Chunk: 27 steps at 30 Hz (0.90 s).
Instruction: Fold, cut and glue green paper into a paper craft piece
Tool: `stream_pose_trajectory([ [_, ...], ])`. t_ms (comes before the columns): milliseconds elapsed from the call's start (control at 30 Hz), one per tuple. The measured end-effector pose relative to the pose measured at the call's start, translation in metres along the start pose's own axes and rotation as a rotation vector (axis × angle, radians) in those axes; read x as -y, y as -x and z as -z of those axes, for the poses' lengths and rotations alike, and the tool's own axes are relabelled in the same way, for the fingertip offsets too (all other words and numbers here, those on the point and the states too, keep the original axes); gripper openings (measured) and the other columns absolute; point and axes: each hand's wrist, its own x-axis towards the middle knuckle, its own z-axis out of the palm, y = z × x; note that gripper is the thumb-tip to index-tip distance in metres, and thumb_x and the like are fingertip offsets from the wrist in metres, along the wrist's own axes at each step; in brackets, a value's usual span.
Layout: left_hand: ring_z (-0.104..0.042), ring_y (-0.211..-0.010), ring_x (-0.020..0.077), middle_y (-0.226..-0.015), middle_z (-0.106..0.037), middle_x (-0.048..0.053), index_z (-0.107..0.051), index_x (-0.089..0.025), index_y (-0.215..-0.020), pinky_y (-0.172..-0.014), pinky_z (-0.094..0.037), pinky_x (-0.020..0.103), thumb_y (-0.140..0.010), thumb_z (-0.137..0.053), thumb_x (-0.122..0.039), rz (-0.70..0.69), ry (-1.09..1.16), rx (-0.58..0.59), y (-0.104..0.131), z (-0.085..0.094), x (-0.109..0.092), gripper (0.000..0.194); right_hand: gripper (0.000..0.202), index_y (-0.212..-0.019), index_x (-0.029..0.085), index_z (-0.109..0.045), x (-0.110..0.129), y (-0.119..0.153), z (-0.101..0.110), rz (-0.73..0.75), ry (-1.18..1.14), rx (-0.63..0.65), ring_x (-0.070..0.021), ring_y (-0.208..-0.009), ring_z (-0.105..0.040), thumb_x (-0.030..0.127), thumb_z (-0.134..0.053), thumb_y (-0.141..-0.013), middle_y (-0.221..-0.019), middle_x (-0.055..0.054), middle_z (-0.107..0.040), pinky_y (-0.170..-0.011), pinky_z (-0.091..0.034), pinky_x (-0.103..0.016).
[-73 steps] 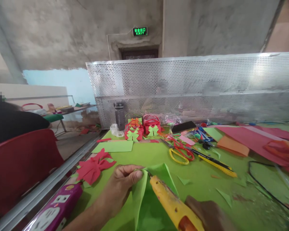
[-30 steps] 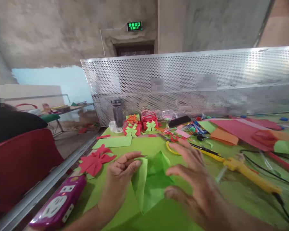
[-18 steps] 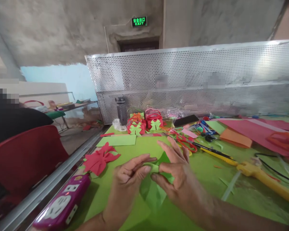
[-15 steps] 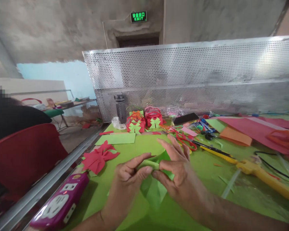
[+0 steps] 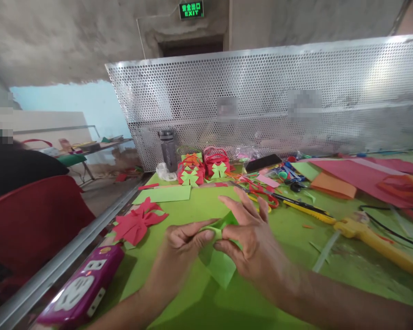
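Note:
A sheet of green paper [image 5: 220, 268] is partly folded and held above the green tabletop [image 5: 192, 305]. My left hand [image 5: 184, 250] pinches its upper left edge between thumb and fingers. Opposite it, my right hand [image 5: 246, 233] grips the same fold with thumb and index finger, the other fingers raised and spread. One corner of the paper hangs down below my hands. A flower shape of red paper [image 5: 137, 223] lies left of my hands, and a light green paper strip [image 5: 162, 194] lies beyond them.
A purple power strip [image 5: 84, 288] lies at the left edge. Small red paper baskets [image 5: 216, 160] with green bows stand by a dark bottle [image 5: 168, 151]. On the right are a yellow glue gun [image 5: 371, 240], a utility knife [image 5: 308, 213], red-handled scissors [image 5: 266, 199] and coloured paper [image 5: 351, 176].
The view has shifted slightly, so the surroundings sit a little higher and further left. Both hands still hold the green paper, and the fold between them looks more curled.

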Motion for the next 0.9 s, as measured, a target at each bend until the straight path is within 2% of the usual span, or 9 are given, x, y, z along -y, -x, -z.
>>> stream_pose_trajectory([
  [233, -0.066, -0.083, 0.0223, -0.083, -0.074, 0.002, -0.074, -0.023, -0.089, -0.075, -0.05, 0.026, -0.072, -0.066, -0.028, -0.056, -0.012, -0.039, 0.0001, 0.0003, 0.0022, 0.019, 0.028, -0.059, 0.018, -0.057, -0.0006, 0.0013, -0.0005, 0.019, 0.013, -0.023, -0.0385, -0.131, -0.023, 0.026, -0.049, -0.084, -0.136, -0.011, -0.044, -0.095, -0.013, -0.068],
  [500, -0.066, -0.08, 0.0191, -0.086, -0.074, 0.0, -0.072, -0.027, -0.094, -0.073, -0.051, 0.023, -0.076, -0.064, -0.027, -0.145, -0.04, -0.005, 0.0022, 0.0039, 0.0055, 0.02, 0.03, -0.058, 0.018, -0.058, 0.0007, -0.0005, 0.0046, 0.019, -0.004, -0.055, -0.0365, -0.13, -0.026, 0.028, -0.05, -0.085, -0.132, -0.01, -0.049, -0.096, -0.012, -0.066],
  [700, -0.066, -0.081, 0.0188, -0.089, -0.073, 0.0, -0.072, -0.028, -0.094, -0.075, -0.051, 0.024, -0.075, -0.065, -0.025, -0.149, -0.005, -0.018, 0.0035, 0.0041, 0.0053, 0.02, 0.018, -0.061, 0.019, -0.058, 0.0029, 0.0014, 0.0072, -0.017, -0.135, -0.14, -0.0347, -0.129, -0.027, 0.022, -0.056, -0.079, -0.132, -0.008, -0.048, -0.097, -0.019, -0.06],
  [900, -0.067, -0.081, 0.0189, -0.088, -0.073, 0.001, -0.072, -0.028, -0.095, -0.074, -0.052, 0.023, -0.076, -0.065, -0.026, -0.165, 0.014, -0.029, 0.0036, 0.0047, 0.0068, 0.02, 0.016, -0.062, 0.019, -0.057, 0.004, 0.0033, 0.004, -0.011, -0.226, -0.227, -0.0331, -0.128, -0.03, 0.021, -0.058, -0.078, -0.132, -0.008, -0.049, -0.099, -0.017, -0.061],
])
